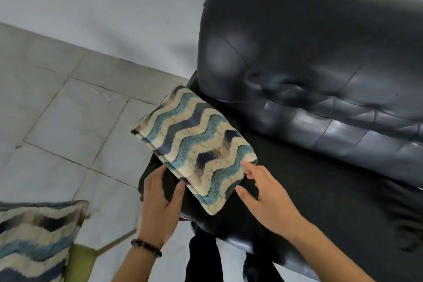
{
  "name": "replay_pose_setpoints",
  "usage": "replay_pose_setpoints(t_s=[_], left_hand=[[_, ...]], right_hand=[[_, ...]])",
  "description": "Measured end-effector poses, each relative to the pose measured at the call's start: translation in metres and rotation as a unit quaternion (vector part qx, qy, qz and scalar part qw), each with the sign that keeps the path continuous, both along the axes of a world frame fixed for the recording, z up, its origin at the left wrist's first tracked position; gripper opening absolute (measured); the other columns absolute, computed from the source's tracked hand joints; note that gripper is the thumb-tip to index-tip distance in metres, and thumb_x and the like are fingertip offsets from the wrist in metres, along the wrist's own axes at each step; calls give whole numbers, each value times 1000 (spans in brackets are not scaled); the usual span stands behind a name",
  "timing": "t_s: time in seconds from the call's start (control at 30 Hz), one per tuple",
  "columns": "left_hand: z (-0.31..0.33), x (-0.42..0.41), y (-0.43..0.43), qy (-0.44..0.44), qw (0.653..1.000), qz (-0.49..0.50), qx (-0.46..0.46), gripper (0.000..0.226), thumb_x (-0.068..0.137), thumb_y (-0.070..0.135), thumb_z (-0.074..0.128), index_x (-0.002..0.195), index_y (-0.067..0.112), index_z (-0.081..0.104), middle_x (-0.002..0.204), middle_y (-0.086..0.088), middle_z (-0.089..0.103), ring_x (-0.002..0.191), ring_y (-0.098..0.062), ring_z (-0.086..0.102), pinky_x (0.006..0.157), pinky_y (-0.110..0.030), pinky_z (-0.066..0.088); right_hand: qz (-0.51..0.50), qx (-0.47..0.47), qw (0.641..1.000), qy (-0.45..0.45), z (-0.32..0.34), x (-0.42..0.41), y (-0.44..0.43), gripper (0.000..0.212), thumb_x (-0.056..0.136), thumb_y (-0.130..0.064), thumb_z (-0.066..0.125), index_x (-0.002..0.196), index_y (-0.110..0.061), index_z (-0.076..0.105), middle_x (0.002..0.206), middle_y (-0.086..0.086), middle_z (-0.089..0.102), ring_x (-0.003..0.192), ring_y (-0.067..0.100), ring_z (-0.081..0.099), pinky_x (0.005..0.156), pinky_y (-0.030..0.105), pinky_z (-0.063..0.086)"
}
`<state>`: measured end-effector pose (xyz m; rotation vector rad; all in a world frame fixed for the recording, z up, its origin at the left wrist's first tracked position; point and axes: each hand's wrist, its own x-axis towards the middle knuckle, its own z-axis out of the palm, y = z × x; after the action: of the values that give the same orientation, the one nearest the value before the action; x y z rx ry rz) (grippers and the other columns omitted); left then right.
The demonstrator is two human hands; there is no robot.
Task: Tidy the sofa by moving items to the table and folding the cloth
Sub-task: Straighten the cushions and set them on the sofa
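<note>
A folded cloth (194,144) with cream, blue and dark zigzag bands lies on the left end of the black leather sofa (320,89), partly over the seat's edge. My left hand (160,204) is at the cloth's near left edge, fingers spread, the thumb touching the fabric. My right hand (263,192) is at the near right corner, fingers apart, fingertips at the cloth's edge. Neither hand grips anything.
A cushion (34,240) with the same zigzag pattern sits at the lower left, on something green (80,261). Grey floor tiles (68,110) spread to the left of the sofa, with a pale wall (103,7) behind. My dark trouser legs (203,258) stand against the sofa's front.
</note>
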<state>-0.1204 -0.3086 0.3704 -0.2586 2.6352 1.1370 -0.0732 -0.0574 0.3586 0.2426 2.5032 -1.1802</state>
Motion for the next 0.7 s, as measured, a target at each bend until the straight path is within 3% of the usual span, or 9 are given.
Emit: replay_pose_setpoints(t_s=[0.1, 0.13, 0.2, 0.27, 0.33, 0.43, 0.57, 0.7], left_hand=[[-74, -70, -3, -5, 993, -85, -85, 62, 95, 40, 56, 148, 16, 33, 155, -8, 25, 144, -25, 21, 117, -45, 26], [-98, -95, -1, 8, 987, -110, -119, 65, 95, 43, 54, 150, 16, 31, 158, -10, 20, 146, -27, 16, 118, -49, 22], [-151, -146, 6, 44, 964, -177, -191, 70, 95, 48, 52, 152, 17, 26, 161, -12, 11, 148, -31, 10, 118, -55, 17], [-203, -197, 17, 76, 933, -246, -250, 75, 95, 55, 47, 155, 21, 18, 163, -12, 0, 150, -33, 0, 117, -62, 10], [-252, -241, 27, 84, 911, -291, -278, 83, 91, 70, 38, 156, 31, 4, 164, -7, -11, 151, -30, -9, 114, -67, 2], [-313, -266, 37, 17, 908, -296, -296, 101, 72, 95, 22, 151, 43, -13, 164, 4, -17, 150, -27, -14, 109, -71, -6], [-345, -265, 50, 20, 900, -284, -330, 103, 74, 93, 20, 153, 34, -11, 162, -10, 9, 148, -37, 9, 110, -71, 0], [-327, -280, 62, 60, 888, -301, -343, 102, 81, 84, 34, 152, 13, 16, 145, -18, 38, 133, -39, 35, 107, -65, 22]], right_hand=[[-5, 21, 999, -49, -63, -40, -16, 59, 97, -52, 51, 150, -44, 25, 148, -22, 30, 108, 1, 57, 92, 25, 46], [5, 40, 998, -54, -87, -54, -19, 60, 99, -51, 50, 152, -44, 24, 153, -16, 24, 120, 5, 52, 99, 29, 44], [12, 86, 994, -67, -134, -81, -26, 61, 100, -51, 49, 154, -44, 21, 163, -5, 10, 149, 21, 18, 118, 43, 29], [-19, 106, 990, -89, -179, -103, -31, 67, 97, -58, 48, 154, -50, 13, 166, 0, -6, 153, 28, -5, 120, 54, 16], [-92, 75, 987, -103, -222, -120, -34, 81, 91, -69, 50, 152, -56, -1, 166, -1, -16, 153, 31, -13, 120, 56, 12], [-203, 5, 969, -138, -279, -134, -38, 104, 77, -81, 56, 149, -56, -15, 165, -3, -22, 153, 30, -16, 120, 55, 8], [-267, 29, 954, -134, -324, -147, -49, 113, 80, -69, 67, 155, -42, -13, 158, 12, 9, 145, 40, 12, 115, 56, 24], [-342, -21, 930, -131, -323, -162, -37, 109, 81, -48, 78, 156, -41, 0, 151, 10, 35, 141, 37, 28, 115, 54, 28]])
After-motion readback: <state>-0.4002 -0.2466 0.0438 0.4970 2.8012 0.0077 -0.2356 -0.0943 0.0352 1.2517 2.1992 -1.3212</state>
